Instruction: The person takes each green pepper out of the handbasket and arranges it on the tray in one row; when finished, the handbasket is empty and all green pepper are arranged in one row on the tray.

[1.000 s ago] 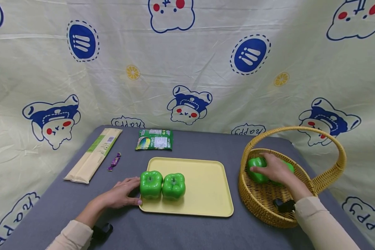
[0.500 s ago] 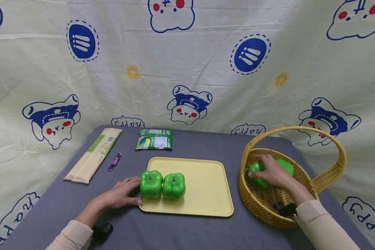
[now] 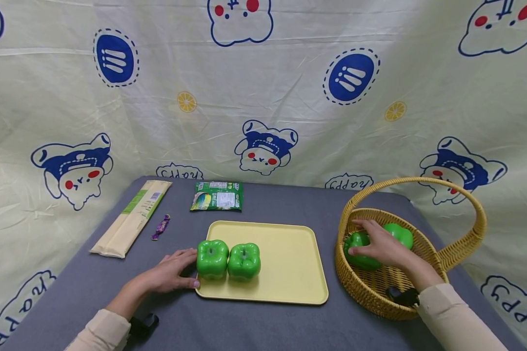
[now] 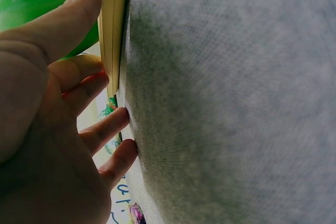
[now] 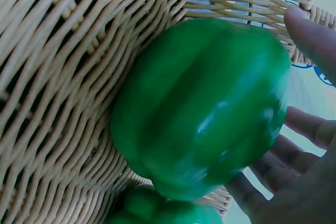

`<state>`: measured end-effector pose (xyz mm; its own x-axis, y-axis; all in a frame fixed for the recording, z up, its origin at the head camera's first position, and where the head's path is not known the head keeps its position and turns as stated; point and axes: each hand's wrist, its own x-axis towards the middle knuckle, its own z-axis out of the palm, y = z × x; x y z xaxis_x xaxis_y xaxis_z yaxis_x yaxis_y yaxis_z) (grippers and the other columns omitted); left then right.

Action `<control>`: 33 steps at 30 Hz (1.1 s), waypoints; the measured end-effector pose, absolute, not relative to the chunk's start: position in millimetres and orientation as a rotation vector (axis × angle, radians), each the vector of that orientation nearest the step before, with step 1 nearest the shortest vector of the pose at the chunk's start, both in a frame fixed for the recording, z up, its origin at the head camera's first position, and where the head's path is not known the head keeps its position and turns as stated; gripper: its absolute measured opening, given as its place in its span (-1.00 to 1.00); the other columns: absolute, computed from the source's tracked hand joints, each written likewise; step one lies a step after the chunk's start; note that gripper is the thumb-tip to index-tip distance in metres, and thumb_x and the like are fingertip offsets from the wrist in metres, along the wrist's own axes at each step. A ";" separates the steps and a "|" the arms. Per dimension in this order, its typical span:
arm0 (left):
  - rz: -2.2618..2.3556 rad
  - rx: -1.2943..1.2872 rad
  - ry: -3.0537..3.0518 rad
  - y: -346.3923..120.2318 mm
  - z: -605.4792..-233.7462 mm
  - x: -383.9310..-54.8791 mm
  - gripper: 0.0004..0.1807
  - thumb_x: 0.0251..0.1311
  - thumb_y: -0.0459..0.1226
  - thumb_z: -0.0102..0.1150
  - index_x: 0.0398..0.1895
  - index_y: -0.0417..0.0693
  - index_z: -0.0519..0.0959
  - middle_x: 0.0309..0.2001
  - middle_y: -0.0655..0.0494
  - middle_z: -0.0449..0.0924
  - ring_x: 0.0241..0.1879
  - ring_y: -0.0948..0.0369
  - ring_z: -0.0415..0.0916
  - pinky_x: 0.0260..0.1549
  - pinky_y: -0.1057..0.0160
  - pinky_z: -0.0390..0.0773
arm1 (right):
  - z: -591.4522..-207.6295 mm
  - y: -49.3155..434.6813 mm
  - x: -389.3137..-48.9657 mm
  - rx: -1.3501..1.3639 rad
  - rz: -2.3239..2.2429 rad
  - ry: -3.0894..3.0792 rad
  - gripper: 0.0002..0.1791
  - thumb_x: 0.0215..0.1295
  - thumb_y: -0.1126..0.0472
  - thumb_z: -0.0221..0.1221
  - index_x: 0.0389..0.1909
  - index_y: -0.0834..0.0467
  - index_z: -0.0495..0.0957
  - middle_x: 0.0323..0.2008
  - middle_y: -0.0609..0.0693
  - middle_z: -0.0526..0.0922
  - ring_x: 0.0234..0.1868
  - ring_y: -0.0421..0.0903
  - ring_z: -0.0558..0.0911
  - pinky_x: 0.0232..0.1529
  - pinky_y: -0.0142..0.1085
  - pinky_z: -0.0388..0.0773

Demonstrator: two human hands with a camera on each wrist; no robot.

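Two green bell peppers, a left one (image 3: 212, 259) and a right one (image 3: 244, 262), stand side by side on the left part of a pale yellow tray (image 3: 290, 263). My left hand (image 3: 172, 271) touches the tray's left edge; the left wrist view shows its thumb on the rim and its fingers loosely extended. Inside a wicker basket (image 3: 369, 297), my right hand (image 3: 382, 243) spreads round another green bell pepper (image 5: 205, 108). Its thumb looks apart from that pepper, while the fingertips lie along the far side. One more pepper (image 3: 399, 235) rests in the basket's back right.
The basket's tall arched handle (image 3: 478, 224) rises above my right forearm. At the back left lie a long beige packet (image 3: 133, 217), a purple-wrapped candy (image 3: 161, 227) and a green snack bag (image 3: 217, 196). A patterned cloth (image 3: 263, 87) hangs behind the grey table.
Inside the basket, my right hand and the pepper at it have shifted slightly left and toward me, exposing more of the other pepper. My left hand, the tray and its peppers are unmoved.
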<state>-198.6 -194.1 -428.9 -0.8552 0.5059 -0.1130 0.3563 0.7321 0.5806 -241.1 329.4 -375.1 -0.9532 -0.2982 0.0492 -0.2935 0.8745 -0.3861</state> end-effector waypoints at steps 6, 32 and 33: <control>0.817 0.689 2.673 -194.5 -429.2 -199.0 -0.13 0.07 0.06 0.27 0.36 -0.21 0.25 0.38 -0.22 0.20 0.37 -0.25 0.04 0.19 -0.43 -0.03 | -373.8 330.6 -241.1 -0.458 -0.607 3.035 -0.08 0.06 -0.10 0.33 0.30 0.36 0.22 0.22 0.38 0.33 0.19 0.33 0.37 0.09 0.19 0.37; 0.820 0.678 2.666 -194.0 -429.6 -199.9 -0.13 0.07 0.06 0.27 0.36 -0.21 0.24 0.38 -0.21 0.20 0.37 -0.25 0.03 0.20 -0.43 -0.04 | -371.3 333.3 -242.6 -0.416 -0.446 3.009 -0.11 0.04 -0.17 0.32 0.23 0.36 0.32 0.08 0.32 0.50 -0.04 0.13 0.55 -0.13 -0.03 0.49; 0.818 0.683 2.666 -194.1 -429.6 -199.8 -0.13 0.07 0.06 0.27 0.36 -0.22 0.24 0.38 -0.22 0.20 0.37 -0.25 0.04 0.20 -0.43 -0.04 | -370.4 334.0 -242.3 -0.420 -0.455 3.012 -0.12 0.04 -0.17 0.32 0.23 0.36 0.33 0.08 0.31 0.51 -0.06 0.10 0.56 -0.15 -0.06 0.50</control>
<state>-199.8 -194.1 -429.6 -0.8525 0.5098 -0.1150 0.3574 0.7294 0.5833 -242.3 334.0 -370.4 -0.9605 -0.2773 -0.0245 -0.2576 0.9189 -0.2987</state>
